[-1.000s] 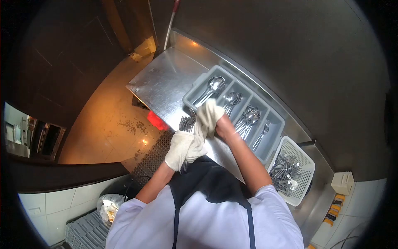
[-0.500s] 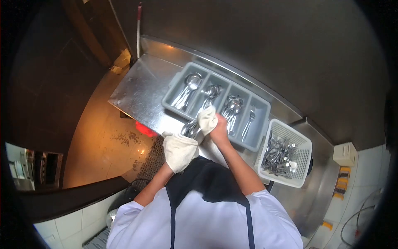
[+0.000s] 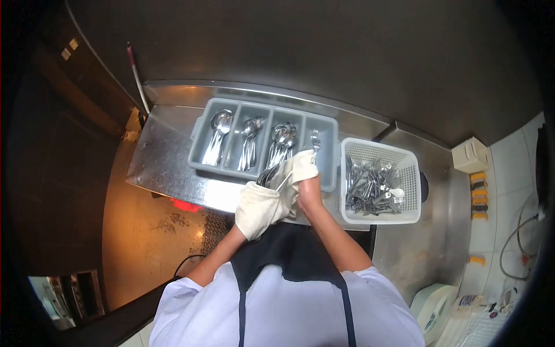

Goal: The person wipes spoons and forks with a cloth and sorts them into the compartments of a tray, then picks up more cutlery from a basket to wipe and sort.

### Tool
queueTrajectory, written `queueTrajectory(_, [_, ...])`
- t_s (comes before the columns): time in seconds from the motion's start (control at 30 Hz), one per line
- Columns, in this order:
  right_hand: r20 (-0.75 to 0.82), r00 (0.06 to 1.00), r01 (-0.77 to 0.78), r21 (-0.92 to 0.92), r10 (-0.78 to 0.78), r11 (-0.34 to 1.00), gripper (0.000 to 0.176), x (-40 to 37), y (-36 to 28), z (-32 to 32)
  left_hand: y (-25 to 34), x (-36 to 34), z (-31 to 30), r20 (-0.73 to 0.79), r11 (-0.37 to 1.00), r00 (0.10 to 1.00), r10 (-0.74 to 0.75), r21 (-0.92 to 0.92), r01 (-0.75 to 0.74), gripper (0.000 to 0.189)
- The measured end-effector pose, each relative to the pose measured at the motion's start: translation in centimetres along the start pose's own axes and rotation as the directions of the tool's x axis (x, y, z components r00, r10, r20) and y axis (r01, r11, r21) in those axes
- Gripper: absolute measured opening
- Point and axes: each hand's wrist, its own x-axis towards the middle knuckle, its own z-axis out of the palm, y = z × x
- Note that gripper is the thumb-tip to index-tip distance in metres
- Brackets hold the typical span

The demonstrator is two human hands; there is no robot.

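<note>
A white cloth (image 3: pixel 257 205) covers my left hand (image 3: pixel 245 224), which is closed around a bundle of cutlery (image 3: pixel 268 176) held in front of the tray. My right hand (image 3: pixel 309 191) grips another part of the cloth at the tray's front edge, by the fourth compartment. A thin utensil handle (image 3: pixel 283 183) shows between the hands; the cloth hides the rest of it. The grey cutlery tray (image 3: pixel 202 166) has four compartments. Large spoons (image 3: pixel 219 130), smaller spoons (image 3: pixel 250 139) and a heap of spoons (image 3: pixel 283 139) lie in three; a fork (image 3: pixel 315 140) lies in the rightmost.
A white perforated basket (image 3: pixel 410 173) full of mixed cutlery (image 3: pixel 373 185) stands right of the tray. Both rest on a steel counter (image 3: pixel 165 150) against a dark wall. A white box (image 3: pixel 470 155) is at the far right. Something red (image 3: pixel 185 205) sits below the counter's front edge.
The view has turned, so the tray and basket look straighter. My right hand, with the cloth, has moved right along the tray to its fourth compartment. My left hand still holds the bundle.
</note>
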Motion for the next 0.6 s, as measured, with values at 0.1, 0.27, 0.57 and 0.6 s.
queueTrajectory(0.1, [0.088, 0.994, 0.079, -0.255, -0.058, 0.964, 0.025, -3.0, 2.5, -0.3, 1.0, 1.8, -0.1, 0.077, 0.999, 0.997, 0.024, -0.023, -0.023, 0.019])
queueTrajectory(0.27, [0.117, 0.972, -0.225, 0.195, 0.205, 0.955, 0.033, 0.7, -1.0, -3.9, 1.0, 1.3, 1.7, 0.338, 0.988, 0.934, -0.113, -0.061, 0.141, 0.023])
queueTrajectory(0.57, [0.320, 0.945, 0.211, -0.426, -0.071, 0.880, 0.029, -2.2, 1.6, -1.7, -0.9, -2.8, 8.4, 0.336, 0.172, 0.880, -0.335, -0.897, 0.408, 0.022])
queueTrajectory(0.6, [0.252, 0.968, 0.077, -0.322, 0.007, 0.944, 0.026, -2.7, 0.7, -0.8, 1.0, -1.3, 4.3, 0.481, -0.090, 0.781, -0.399, -0.868, 0.488, 0.022])
